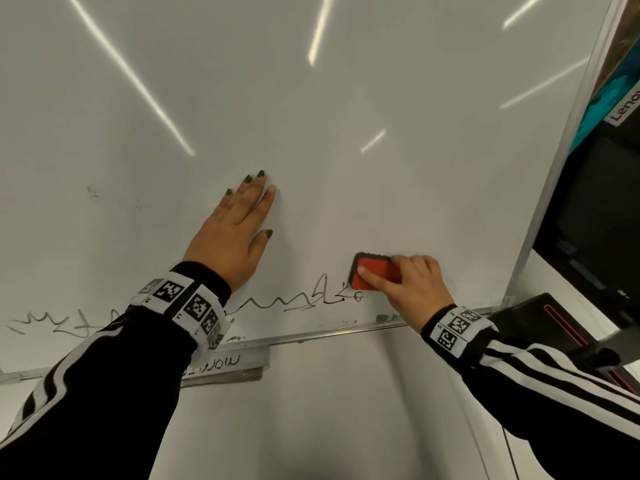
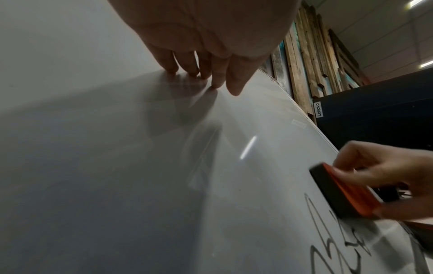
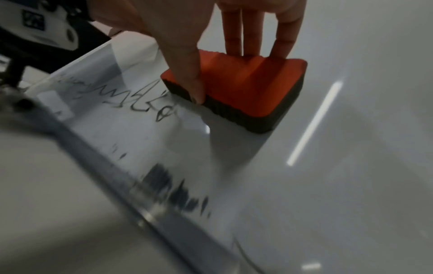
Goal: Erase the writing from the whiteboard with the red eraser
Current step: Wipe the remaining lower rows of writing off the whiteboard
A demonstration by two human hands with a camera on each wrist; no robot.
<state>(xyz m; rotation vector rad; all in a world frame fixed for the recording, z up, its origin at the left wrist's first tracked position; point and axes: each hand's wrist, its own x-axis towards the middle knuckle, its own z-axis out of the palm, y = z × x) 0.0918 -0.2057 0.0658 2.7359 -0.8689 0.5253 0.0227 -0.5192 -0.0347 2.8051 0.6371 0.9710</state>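
The whiteboard [image 1: 346, 98] fills the view, with a line of black scribbled writing [image 1: 298, 301] running along its bottom edge. My right hand [image 1: 408, 284] grips the red eraser [image 1: 372, 273] by its sides, its dark felt pressed on the board at the right end of the writing [image 3: 140, 102]. In the right wrist view the thumb and fingers pinch the eraser [image 3: 246, 89]. My left hand [image 1: 235, 230] lies flat on the board above the writing, fingers straight. The left wrist view shows those fingertips [image 2: 194, 72] touching the board and the eraser [image 2: 346, 192] at the right.
An aluminium frame and tray [image 1: 311, 336] run under the board, with dark smudges [image 3: 168, 187] just above the frame. A black Lenovo monitor [image 1: 595, 209] stands close to the board's right edge. Faint marks [image 1: 93, 192] sit at the left.
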